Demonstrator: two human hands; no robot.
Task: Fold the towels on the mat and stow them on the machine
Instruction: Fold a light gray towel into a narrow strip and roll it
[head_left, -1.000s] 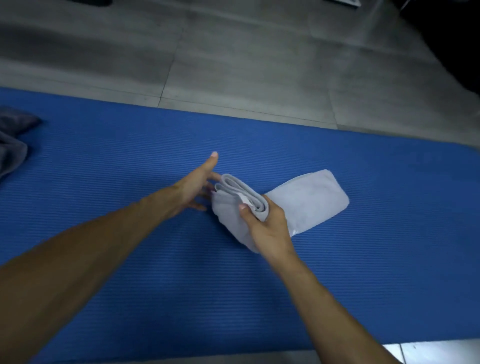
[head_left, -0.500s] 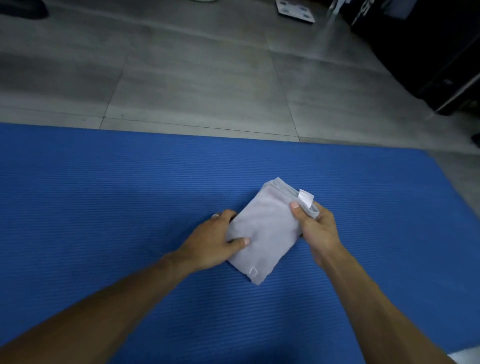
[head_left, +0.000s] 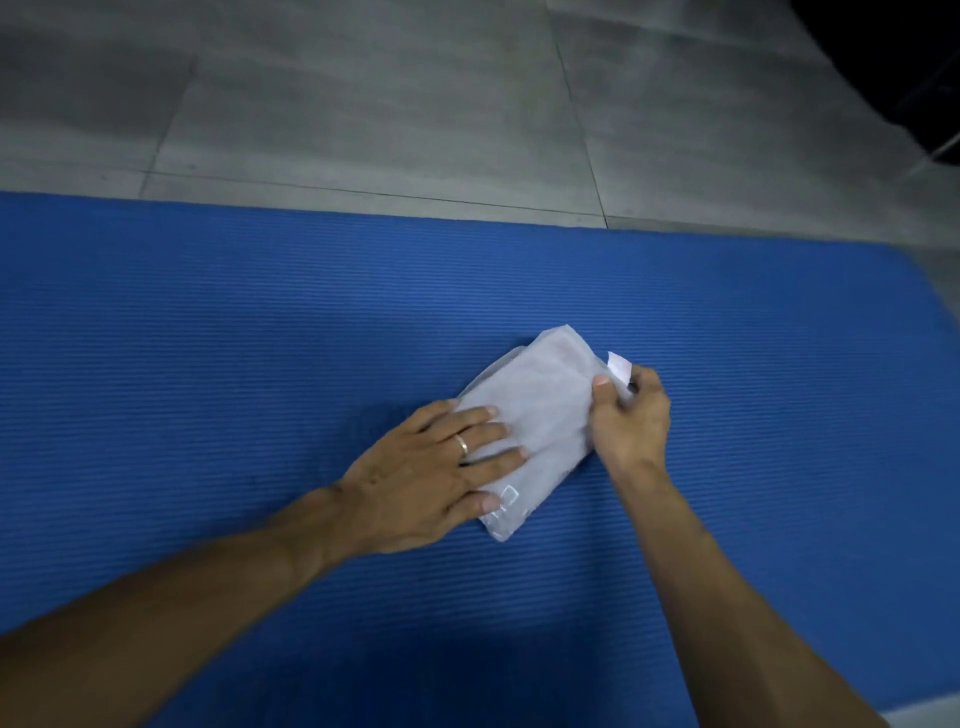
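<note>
A folded white towel (head_left: 540, 421) is seen lying on a blue ribbed mat (head_left: 260, 338), a little right of the middle of the frame, its long side running diagonally from lower left to upper right. The left hand (head_left: 431, 478) is laid flat on the lower left part of the towel; its fingers are held straight and slightly spread, pressing the cloth down against the mat, and nothing is gripped by them. A ring (head_left: 461, 445) is worn on one of those fingers. The right hand (head_left: 631, 421) is placed at the right edge of the towel, with its thumb on top of the cloth and its fingers curled under that edge, so that the stacked layers are pinched there. A small white label (head_left: 619, 365) is seen sticking up from the towel just above the right thumb. A faint square mark (head_left: 509, 496) is visible near the lower corner of the towel (what it shows cannot be told, the frame being blurred there). Both forearms are seen entering from the lower edge of the frame. Grey floor tiles (head_left: 389, 104) fill the upper part of the frame beyond the far edge of the mat, and a dark shape (head_left: 893, 62) is cut off at the upper right corner. No container is in view, and the towel rests on the mat alone.
</note>
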